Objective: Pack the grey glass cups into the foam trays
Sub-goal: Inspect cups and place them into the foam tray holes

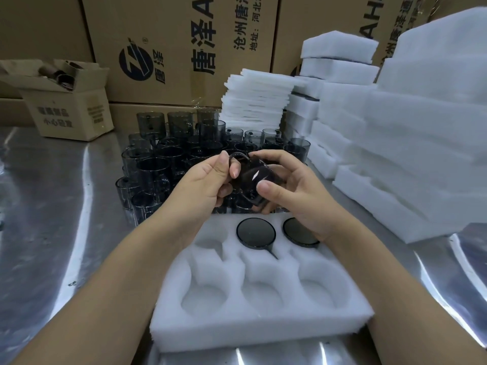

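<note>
**Backdrop: metal bench, carton wall**

Worktop is a shiny metal table [47,206] with bright glare streaks [87,180] running across it. Behind it, large brown cartons [171,35] are stacked like a wall, printed with a dark round logo and Chinese text. A small open carton [71,111] sits on the table far left, flaps open.

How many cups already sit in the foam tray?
2. The middle cup fills the far row's centre pocket; the right cup its right pocket, partly behind the right wrist. The foam tray's other four pockets are empty.
</note>
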